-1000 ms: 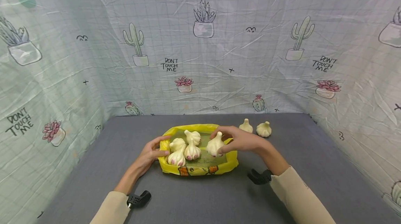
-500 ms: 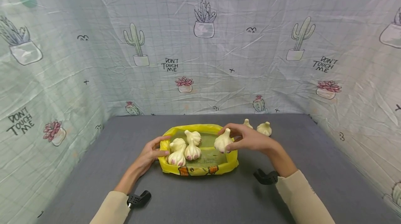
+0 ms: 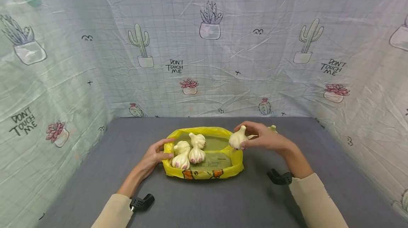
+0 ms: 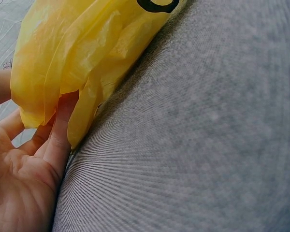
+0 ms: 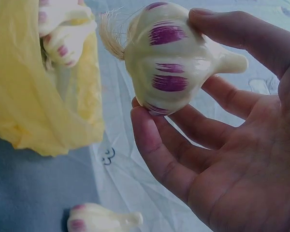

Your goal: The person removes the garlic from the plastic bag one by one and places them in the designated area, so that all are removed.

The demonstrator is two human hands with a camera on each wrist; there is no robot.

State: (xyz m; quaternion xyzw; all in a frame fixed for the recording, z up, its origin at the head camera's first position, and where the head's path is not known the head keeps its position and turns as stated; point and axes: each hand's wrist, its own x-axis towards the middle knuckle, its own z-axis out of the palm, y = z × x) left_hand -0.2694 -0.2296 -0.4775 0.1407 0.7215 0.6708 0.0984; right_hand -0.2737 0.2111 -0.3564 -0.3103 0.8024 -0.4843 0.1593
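A yellow plastic bag (image 3: pixel 204 174) stands opened wide on the table, its rim rolled into an oval. Several garlic bulbs (image 3: pixel 197 155) with painted purple streaks lie in its left half. My left hand (image 3: pixel 156 155) holds the bag's left end, fingers and thumb at the rim; in the left wrist view some fingertips are hidden behind the plastic. Over the bag's right end, my right hand (image 3: pixel 262 136) grips one garlic bulb (image 5: pixel 169 60) between thumb and fingers. That bulb has bristly root hairs and a short stem that points toward the palm.
Behind my right hand, a loose garlic bulb (image 3: pixel 272 128) shows only its stem top; another is mostly hidden. The right wrist view has a loose bulb (image 5: pixel 99 220) on the grey table (image 3: pixel 204 203). A patterned sheet (image 3: pixel 204 54) hangs behind and at both sides.
My right hand has carried the gripped garlic bulb from inside the bag rightward and up to its right rim, now covering more of the loose bulbs behind. My left hand has stayed put.
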